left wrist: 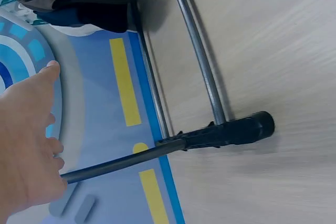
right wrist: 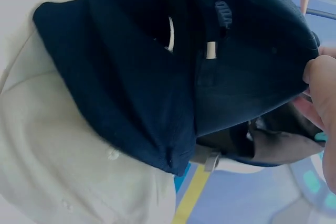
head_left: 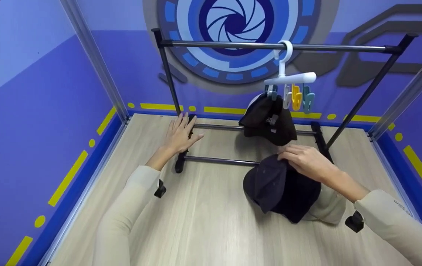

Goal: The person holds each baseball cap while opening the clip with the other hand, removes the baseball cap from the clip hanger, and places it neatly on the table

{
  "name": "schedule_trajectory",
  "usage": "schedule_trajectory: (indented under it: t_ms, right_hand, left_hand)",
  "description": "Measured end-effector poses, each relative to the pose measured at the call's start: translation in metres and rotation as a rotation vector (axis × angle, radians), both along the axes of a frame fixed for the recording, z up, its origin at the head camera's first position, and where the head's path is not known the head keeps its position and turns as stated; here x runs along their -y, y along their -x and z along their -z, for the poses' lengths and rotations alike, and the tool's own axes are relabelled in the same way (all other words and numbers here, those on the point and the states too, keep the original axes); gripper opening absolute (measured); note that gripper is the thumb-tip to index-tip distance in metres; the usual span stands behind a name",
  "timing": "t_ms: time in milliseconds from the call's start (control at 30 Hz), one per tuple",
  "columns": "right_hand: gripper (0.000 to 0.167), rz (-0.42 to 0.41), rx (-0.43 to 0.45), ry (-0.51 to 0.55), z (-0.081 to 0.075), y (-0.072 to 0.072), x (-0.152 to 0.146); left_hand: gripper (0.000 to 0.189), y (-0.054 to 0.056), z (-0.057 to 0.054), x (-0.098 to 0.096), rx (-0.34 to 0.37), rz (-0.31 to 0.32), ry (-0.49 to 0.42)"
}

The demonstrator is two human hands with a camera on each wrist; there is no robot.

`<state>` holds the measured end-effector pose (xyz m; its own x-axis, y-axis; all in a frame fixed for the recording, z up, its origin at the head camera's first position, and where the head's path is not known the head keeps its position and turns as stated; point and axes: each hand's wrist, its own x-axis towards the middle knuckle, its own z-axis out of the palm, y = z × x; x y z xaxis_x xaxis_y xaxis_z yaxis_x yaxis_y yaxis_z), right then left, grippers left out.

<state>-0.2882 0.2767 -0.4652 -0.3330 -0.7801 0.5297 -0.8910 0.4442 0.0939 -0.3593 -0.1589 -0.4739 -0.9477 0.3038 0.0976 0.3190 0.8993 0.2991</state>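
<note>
My right hand [head_left: 309,160] pinches the top of a dark navy baseball cap [head_left: 270,181], whose back strap and small light tag show in the right wrist view. That cap leans against another dark cap [head_left: 302,192], which overlaps a beige cap [head_left: 329,207] on the floor. Behind them, dark caps [head_left: 270,120] hang from clothespins on a white clip hanger [head_left: 288,78]; how many is unclear. My left hand [head_left: 179,136] is spread with straight fingers beside the left upright [left wrist: 126,161] of a black garment rack [head_left: 225,45]; whether it touches the upright cannot be told.
Grey, yellow [head_left: 296,98] and teal clothespins [head_left: 308,101] hang unused from the hanger's right side. The rack's lower rails [head_left: 222,160] cross just above the wood-patterned floor [head_left: 203,214]. Blue walls [head_left: 40,129] enclose the back and sides.
</note>
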Motion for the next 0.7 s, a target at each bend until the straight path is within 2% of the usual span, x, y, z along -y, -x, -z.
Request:
schedule_trajectory:
  t_ms: [133, 367, 533, 700]
  right_hand:
    - [0.032, -0.023, -0.007, 0.0, 0.001, -0.001, -0.004]
    - [0.031, -0.02, -0.017, -0.023, 0.0, 0.001, 0.003]
    - [0.036, -0.051, -0.017, -0.026, -0.002, 0.005, 0.017]
    - [0.041, -0.047, -0.008, -0.042, 0.0, 0.008, 0.019]
  left_hand:
    - [0.08, -0.003, 0.004, 0.003, 0.013, 0.004, 0.008]
    - [0.078, -0.004, 0.005, 0.001, 0.014, 0.008, 0.003]
    - [0.078, -0.003, 0.007, -0.001, 0.029, 0.008, -0.007]
    - [0.077, -0.004, 0.009, -0.001, 0.032, 0.011, -0.009]
